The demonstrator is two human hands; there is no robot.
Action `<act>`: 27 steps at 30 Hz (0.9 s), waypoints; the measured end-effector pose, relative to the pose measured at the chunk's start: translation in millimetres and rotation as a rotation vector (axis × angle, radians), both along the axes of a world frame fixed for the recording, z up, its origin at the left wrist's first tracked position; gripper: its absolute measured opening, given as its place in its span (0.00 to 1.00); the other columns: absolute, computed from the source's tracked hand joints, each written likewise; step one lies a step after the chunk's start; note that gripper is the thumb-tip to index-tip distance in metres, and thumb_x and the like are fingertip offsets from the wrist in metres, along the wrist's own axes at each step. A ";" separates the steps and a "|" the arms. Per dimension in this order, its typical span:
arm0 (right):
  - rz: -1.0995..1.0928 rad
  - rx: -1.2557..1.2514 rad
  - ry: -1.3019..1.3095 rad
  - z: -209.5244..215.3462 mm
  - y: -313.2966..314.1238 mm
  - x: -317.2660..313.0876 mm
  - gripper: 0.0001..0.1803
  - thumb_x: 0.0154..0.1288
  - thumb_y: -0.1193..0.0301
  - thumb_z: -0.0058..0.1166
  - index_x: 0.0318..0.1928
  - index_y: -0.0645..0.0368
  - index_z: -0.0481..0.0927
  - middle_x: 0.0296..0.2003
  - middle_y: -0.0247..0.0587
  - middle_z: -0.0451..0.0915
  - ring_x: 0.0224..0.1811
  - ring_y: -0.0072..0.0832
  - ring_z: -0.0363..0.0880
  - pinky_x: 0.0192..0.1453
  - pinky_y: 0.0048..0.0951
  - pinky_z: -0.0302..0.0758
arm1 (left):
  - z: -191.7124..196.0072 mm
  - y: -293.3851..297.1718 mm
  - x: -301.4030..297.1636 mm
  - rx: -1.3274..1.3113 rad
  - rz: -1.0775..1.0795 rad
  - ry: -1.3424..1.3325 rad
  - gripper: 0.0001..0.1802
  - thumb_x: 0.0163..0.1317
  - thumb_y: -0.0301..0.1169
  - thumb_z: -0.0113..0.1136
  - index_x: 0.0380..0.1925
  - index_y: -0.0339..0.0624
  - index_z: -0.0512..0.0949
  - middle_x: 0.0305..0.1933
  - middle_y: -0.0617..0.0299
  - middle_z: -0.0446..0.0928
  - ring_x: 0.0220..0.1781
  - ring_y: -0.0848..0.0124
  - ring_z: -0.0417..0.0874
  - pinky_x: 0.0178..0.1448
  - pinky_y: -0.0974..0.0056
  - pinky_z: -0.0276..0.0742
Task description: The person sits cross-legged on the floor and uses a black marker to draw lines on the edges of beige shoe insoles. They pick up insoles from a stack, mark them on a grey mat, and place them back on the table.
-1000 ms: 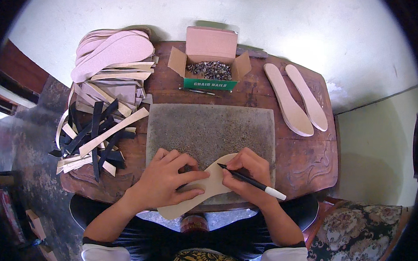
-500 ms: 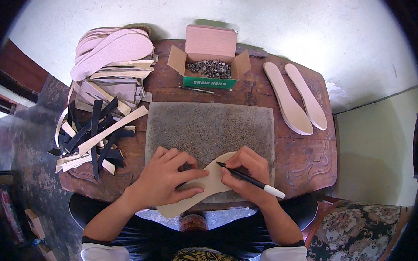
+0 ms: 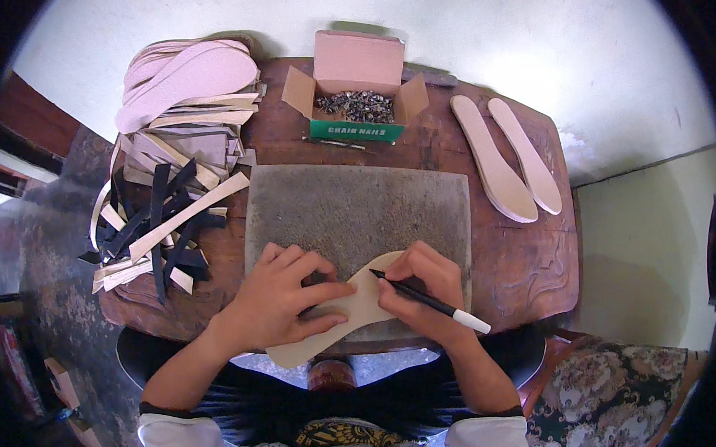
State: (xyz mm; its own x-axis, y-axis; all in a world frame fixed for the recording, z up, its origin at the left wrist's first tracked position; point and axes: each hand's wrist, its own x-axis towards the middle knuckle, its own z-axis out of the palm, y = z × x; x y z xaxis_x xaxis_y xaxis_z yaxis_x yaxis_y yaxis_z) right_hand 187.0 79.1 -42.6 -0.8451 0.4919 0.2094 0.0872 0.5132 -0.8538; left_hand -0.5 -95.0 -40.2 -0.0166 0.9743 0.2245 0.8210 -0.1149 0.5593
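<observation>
The left hand (image 3: 283,296), thumb and forefinger spread apart, rests on the sole (image 3: 364,305); the right hand (image 3: 429,284) is closed around a pen (image 3: 433,303). The sole slants over the slab's (image 3: 358,211) near edge and past the worktop's (image 3: 524,259) near edge. A pale wall (image 3: 509,46) stands beyond its far edge. Both hands hide parts of the sole; whether the pen's tip touches it is unclear.

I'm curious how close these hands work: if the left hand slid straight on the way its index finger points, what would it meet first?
Crossing the sole, the left hand would likely meet the right hand, though exact depth is unclear.
</observation>
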 end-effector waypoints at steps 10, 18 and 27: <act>0.003 -0.036 0.001 -1.3 0.4 0.7 0.11 0.53 0.77 0.70 0.33 0.62 0.78 0.31 0.41 0.77 0.30 0.32 0.81 0.34 0.31 0.76 | 0.8 -0.2 0.0 -0.020 0.004 -0.011 0.23 0.53 0.46 0.78 0.51 0.61 0.88 0.45 0.70 0.76 0.45 0.69 0.75 0.52 0.59 0.62; -0.005 -0.009 0.015 -0.8 -0.5 -0.8 0.11 0.53 0.77 0.69 0.33 0.62 0.78 0.31 0.41 0.76 0.29 0.32 0.80 0.33 0.30 0.76 | 1.6 -0.1 0.2 -0.023 0.007 -0.007 0.24 0.53 0.46 0.78 0.51 0.61 0.88 0.45 0.71 0.75 0.45 0.69 0.75 0.53 0.59 0.63; -0.042 -0.069 0.029 0.1 -0.5 -0.6 0.11 0.51 0.79 0.69 0.32 0.63 0.78 0.30 0.40 0.75 0.29 0.30 0.80 0.33 0.29 0.77 | 2.1 0.1 -0.4 -0.024 0.000 -0.019 0.23 0.54 0.46 0.76 0.52 0.61 0.88 0.45 0.70 0.75 0.46 0.68 0.75 0.53 0.58 0.63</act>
